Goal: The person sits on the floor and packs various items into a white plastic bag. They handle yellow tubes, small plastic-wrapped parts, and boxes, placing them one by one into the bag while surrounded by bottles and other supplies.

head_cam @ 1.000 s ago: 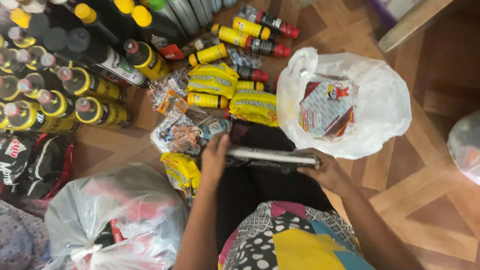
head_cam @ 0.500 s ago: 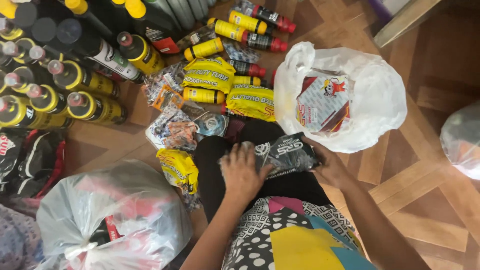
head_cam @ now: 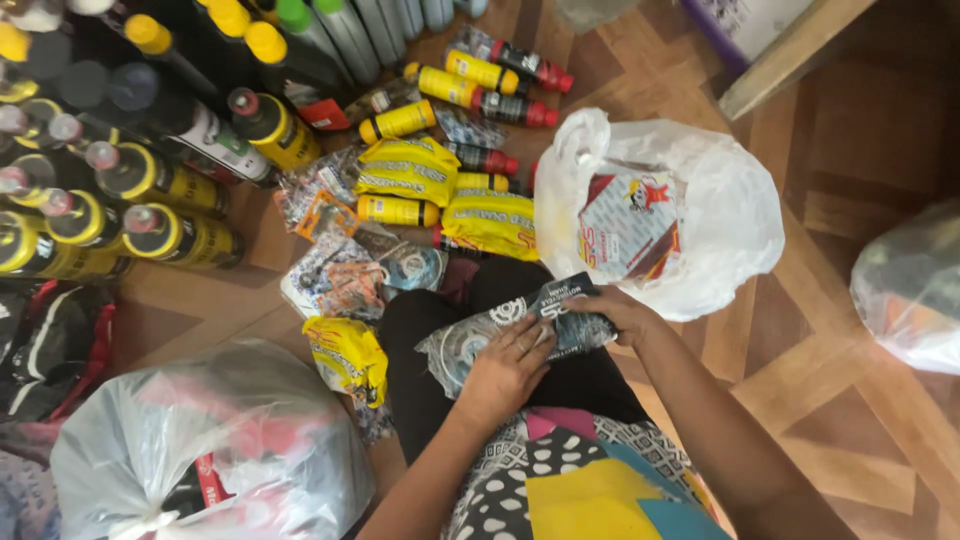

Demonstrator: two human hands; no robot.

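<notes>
Both hands — left hand (head_cam: 510, 365), right hand (head_cam: 615, 312) — clamp a flat black-and-clear plastic packet (head_cam: 520, 325) mid-frame; it is not yet inside the white plastic bag (head_cam: 720, 220), and yellow packets (head_cam: 410, 170) remain on the floor.

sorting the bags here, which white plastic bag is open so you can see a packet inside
The white bag right of the yellow packets, just beyond the right hand. Its mouth gapes over a red and white packet; the lower-left bag is knotted.

Shop stockroom floor: rows of bottles (head_cam: 150, 180), packaged goods (head_cam: 410, 170), parquet (head_cam: 830, 400).
</notes>
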